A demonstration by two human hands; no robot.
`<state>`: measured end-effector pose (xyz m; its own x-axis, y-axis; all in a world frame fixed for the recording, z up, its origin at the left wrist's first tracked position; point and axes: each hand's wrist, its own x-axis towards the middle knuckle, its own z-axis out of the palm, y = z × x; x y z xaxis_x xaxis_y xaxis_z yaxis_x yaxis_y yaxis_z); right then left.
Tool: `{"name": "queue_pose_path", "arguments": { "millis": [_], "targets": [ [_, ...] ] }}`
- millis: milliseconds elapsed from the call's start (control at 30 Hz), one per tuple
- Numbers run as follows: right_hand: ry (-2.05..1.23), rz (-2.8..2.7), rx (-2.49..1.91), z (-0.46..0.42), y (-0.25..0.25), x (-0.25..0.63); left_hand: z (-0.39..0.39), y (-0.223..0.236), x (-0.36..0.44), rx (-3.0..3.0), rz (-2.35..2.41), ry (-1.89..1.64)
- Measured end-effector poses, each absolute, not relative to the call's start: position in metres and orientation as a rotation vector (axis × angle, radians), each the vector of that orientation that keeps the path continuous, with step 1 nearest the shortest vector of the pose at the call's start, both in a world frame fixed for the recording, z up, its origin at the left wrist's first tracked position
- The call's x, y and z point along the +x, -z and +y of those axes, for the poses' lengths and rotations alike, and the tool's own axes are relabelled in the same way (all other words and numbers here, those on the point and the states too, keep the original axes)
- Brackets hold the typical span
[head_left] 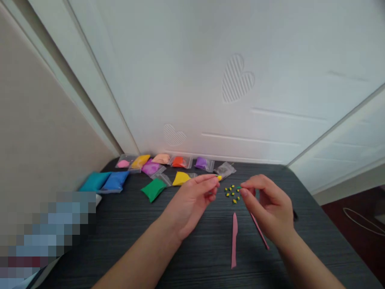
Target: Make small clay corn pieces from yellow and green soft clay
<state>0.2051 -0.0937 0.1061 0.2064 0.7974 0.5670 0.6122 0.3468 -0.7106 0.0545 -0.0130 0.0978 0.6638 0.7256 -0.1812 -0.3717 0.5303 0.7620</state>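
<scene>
1. The left hand (194, 200) is above the counter (192, 257), its grip closed to a fingertip pinch on a yellow bead (219, 178), which pokes out past the fingers. A light hold suits it; if it is soft clay, as it looks, hard pressure would flatten it.

2. The right hand (272, 206) has thumb and forefinger nearly together, the grip pinching a thin green sliver (238, 187) at the tips. Holding such a sliver by its very end leaves the rest exposed and easy to aim — a fuller pinch would crush or hide it.

3. The hands are apart, with the two held bits facing each other across a short gap. Steady wrists and a slow approach would help, since pieces this tiny (barely bigger than crumbs beside the fingers) are easily dropped.

4. Small yellow-and-green pieces (227, 194) lie loosely clustered on the counter between the hands, close to the right fingertips. Keeping both wrists raised avoids brushing them.

5. A pink knife (234, 241) lies nearer the person, and a slim pink stick (261, 233) rests just beside it, partly under the right hand. That forearm needs care around the stick.

6. Farther back sit a green packet (153, 189) and a yellow packet (179, 178), the latter partly behind the left hand.
</scene>
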Motion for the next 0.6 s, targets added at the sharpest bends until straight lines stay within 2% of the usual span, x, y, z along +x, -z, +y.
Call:
{"name": "queue_pose_path", "arguments": {
  "millis": [133,267,600],
  "targets": [
    [0.155,-1.419,-1.142,-0.091,-0.146,0.194,-0.031,-0.14,0.062,0.56,0.307,-0.675],
    [0.475,-1.427,-0.955,-0.095,-0.163,0.184,-0.05,-0.157,0.059,0.48,0.284,-0.695],
    [0.567,-1.837,-1.096,-0.12,-0.168,0.19,-0.054,-0.168,0.05,0.603,0.314,-0.627]
  ]
}}
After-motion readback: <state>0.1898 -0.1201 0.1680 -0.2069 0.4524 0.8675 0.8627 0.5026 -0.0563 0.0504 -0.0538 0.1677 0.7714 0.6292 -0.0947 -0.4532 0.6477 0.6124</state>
